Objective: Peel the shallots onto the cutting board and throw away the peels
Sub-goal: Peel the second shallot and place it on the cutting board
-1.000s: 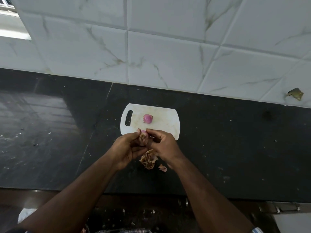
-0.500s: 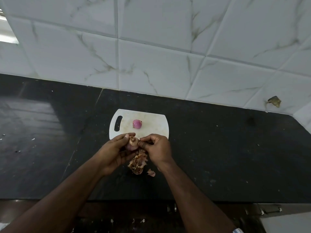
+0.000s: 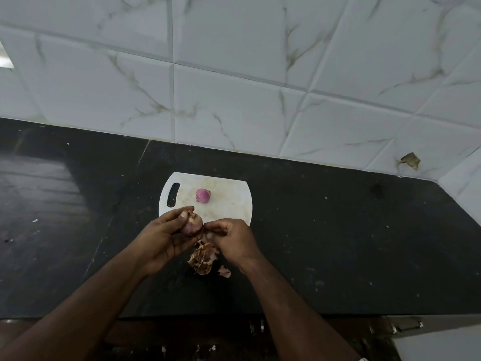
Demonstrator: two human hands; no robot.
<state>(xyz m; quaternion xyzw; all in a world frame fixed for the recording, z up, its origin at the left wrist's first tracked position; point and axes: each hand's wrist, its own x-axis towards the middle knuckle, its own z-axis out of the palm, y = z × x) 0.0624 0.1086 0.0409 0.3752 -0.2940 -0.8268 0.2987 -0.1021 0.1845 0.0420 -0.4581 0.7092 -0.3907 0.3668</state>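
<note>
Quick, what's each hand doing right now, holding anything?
Left hand: closed on the half-peeled shallot.
Right hand: fingers pinched together at the shallot's side, apparently on a strip of peel; the peel itself is hidden.

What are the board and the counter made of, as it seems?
Board: probably plastic, white and matte, thin, with a moulded handle slot and some staining. Counter: seems polished dark stone, maybe granite; it is glossy, reflects light, and shows a seam.

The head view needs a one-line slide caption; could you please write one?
Left hand holds a half-peeled shallot while right hand strips skin; a peeled shallot lies on the cutting board.
</note>
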